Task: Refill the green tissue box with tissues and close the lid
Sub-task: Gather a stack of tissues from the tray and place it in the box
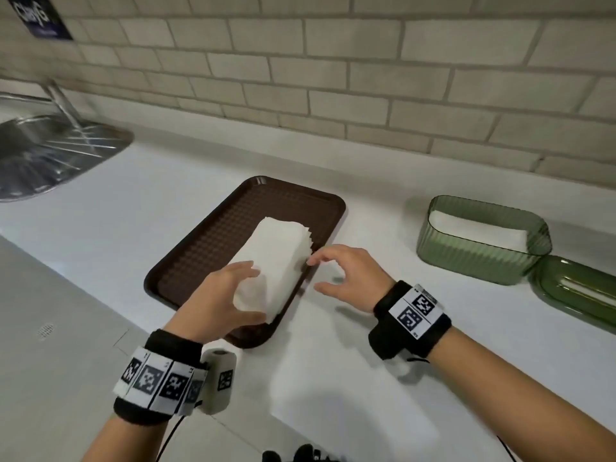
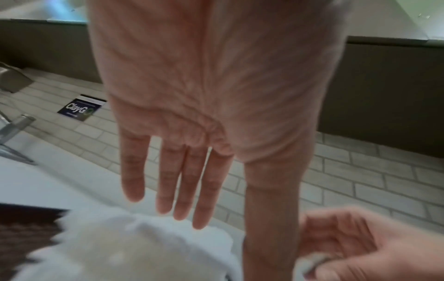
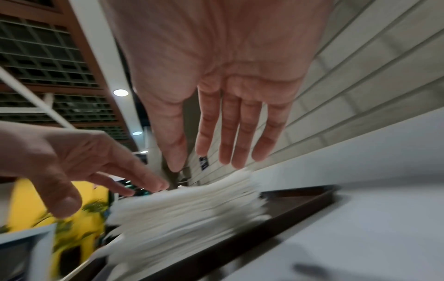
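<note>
Your hands, left [image 1: 220, 303] and right [image 1: 346, 278], are both spread wide around the tissues [image 1: 276, 261] on the tray [image 1: 213, 235]. The white bench [image 1: 333, 378] meets a brick-tiled wall [image 1: 333, 78]; sink [image 1: 50, 155] at left, green box [image 1: 480, 238] at right.

White tissue stack [image 1: 278, 261] on brown tray [image 1: 206, 241]; open green ribbed box [image 1: 480, 241] part-filled, lid [image 1: 580, 291] just beside it

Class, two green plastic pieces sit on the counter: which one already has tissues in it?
The deep ribbed green tissue box, farther back; the shallow green lid beside it holds none.
</note>
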Motion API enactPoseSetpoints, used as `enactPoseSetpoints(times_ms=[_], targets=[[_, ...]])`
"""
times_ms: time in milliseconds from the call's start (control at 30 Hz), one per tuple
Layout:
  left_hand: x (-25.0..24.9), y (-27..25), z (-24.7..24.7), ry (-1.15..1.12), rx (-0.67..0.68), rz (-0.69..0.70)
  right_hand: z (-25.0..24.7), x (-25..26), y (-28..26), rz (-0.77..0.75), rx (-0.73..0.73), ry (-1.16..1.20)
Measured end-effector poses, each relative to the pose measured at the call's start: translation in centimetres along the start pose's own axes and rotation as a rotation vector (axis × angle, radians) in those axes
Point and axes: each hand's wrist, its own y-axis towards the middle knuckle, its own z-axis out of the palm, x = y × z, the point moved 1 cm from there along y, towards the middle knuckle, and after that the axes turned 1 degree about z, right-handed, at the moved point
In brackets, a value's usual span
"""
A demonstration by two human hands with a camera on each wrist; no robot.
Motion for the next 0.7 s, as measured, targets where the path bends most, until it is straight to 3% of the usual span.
enactPoseSetpoints(times_ms=[133,300,467,700], targets=[[1.6,-0.6,1.6,0.015,0.045,0.05,3.6,2.7,2.9,-0.111,0.087,-0.144],[2.3,-0.3,1.7,-0.023,-0.124,0.116,5.2,3.8,4.5,-0.141,0.166,-0.328],[3.2,0.4,1.8,-0.043,-0.2,0.142,5.9,3.4,5.1,-0.121,0.111,-0.308],[3.6,1.3,1.0,-0.077,-0.159,0.138,5.9,2.8,6.0,-0.047,0.064,-0.199]])
